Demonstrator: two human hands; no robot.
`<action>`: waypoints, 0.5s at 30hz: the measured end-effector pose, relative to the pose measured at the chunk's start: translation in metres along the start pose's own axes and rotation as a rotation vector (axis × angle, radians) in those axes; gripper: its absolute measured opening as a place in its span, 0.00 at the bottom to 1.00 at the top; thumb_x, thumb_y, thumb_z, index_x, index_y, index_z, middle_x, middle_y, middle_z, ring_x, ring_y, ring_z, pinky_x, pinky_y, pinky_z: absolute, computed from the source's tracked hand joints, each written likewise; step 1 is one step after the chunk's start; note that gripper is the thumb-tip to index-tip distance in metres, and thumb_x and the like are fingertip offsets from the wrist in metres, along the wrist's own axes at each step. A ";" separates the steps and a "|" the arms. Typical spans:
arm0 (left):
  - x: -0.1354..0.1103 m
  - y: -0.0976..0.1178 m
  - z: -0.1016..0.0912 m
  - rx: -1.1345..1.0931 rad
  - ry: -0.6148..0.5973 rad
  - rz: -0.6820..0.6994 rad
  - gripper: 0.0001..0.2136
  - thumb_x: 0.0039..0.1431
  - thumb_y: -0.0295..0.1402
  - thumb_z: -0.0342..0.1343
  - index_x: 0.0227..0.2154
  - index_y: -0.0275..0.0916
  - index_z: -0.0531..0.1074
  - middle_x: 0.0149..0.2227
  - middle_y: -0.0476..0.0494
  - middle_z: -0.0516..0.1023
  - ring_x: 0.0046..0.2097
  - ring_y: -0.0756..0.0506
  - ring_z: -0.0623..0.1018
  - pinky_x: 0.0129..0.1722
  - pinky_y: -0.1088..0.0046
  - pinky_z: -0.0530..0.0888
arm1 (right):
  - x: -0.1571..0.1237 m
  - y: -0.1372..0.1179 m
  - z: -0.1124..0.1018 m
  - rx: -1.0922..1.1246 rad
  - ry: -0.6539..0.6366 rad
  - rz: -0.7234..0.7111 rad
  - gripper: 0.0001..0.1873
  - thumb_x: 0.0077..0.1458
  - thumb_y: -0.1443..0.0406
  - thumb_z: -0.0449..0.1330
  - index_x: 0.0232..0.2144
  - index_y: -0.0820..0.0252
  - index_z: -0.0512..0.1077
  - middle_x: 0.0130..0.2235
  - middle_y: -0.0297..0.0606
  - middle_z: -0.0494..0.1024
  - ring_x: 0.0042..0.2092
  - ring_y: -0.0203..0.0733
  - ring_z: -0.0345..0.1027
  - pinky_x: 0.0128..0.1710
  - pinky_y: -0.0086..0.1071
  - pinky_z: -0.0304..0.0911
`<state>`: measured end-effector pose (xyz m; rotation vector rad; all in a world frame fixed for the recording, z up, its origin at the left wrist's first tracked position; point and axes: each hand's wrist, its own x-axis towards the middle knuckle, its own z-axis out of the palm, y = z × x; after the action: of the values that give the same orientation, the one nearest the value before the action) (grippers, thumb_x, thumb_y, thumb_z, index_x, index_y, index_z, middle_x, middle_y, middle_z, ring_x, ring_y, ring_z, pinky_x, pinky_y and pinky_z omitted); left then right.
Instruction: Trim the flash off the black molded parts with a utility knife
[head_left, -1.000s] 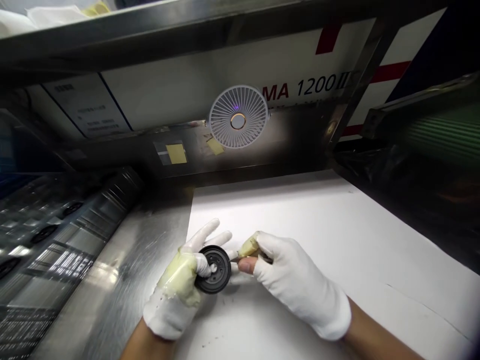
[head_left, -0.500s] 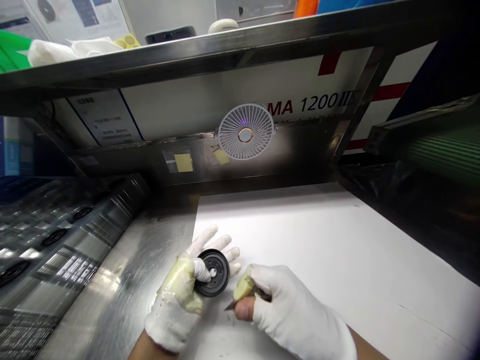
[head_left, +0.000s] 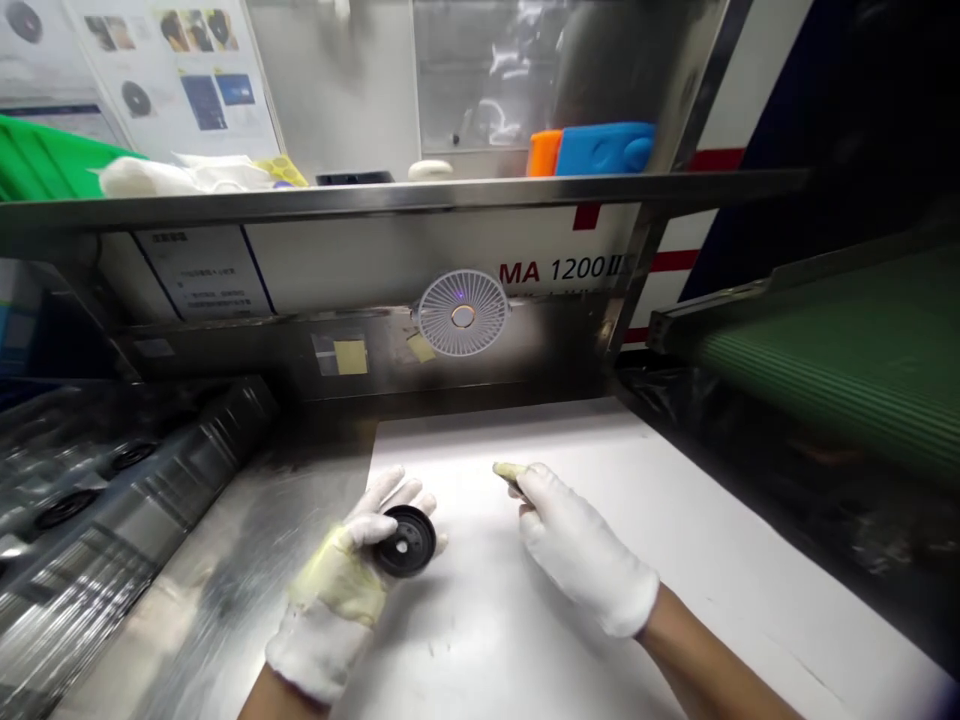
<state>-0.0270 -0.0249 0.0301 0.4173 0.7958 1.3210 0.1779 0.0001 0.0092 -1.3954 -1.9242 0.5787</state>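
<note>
Gripping one round black disc point(head_left: 420, 545) with a pale hole in its middle, the left hand point(head_left: 337, 585) curled around the edge, just above a big white sheet point(head_left: 525, 650). The right hand point(head_left: 577, 545) hung apart, fingers point(head_left: 525, 480) pinched almost shut; nobody could tell if it held anything. Both white cloth gloves point(head_left: 592, 575) had shiny yellow patches point(head_left: 337, 575).

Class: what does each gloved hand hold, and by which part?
The left hand grips a black disc by its rim; whether the right hand holds anything cannot be told.
</note>
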 end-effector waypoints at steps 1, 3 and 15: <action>-0.003 -0.001 0.002 -0.013 -0.043 -0.029 0.20 0.47 0.21 0.52 0.45 0.37 0.66 0.48 0.39 0.69 0.49 0.39 0.70 0.47 0.52 0.69 | -0.003 0.000 -0.004 0.040 -0.033 0.008 0.22 0.52 0.73 0.46 0.48 0.57 0.65 0.45 0.38 0.70 0.45 0.40 0.65 0.48 0.36 0.60; -0.008 -0.003 0.007 -0.037 -0.084 -0.098 0.17 0.49 0.26 0.54 0.45 0.38 0.66 0.48 0.38 0.69 0.50 0.39 0.70 0.47 0.54 0.70 | -0.011 -0.002 -0.013 0.150 -0.147 0.029 0.18 0.55 0.69 0.48 0.48 0.58 0.65 0.45 0.39 0.71 0.47 0.42 0.65 0.49 0.37 0.59; -0.028 -0.019 0.010 -0.034 -0.245 -0.168 0.31 0.39 0.19 0.45 0.52 0.36 0.61 0.50 0.37 0.69 0.54 0.39 0.66 0.53 0.59 0.63 | -0.056 -0.046 -0.018 -0.085 -0.126 0.063 0.07 0.57 0.63 0.51 0.28 0.55 0.64 0.28 0.29 0.71 0.29 0.36 0.63 0.28 0.29 0.58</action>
<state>-0.0077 -0.0547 0.0317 0.4648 0.5894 1.1009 0.1729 -0.0683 0.0384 -1.5097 -2.0307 0.6356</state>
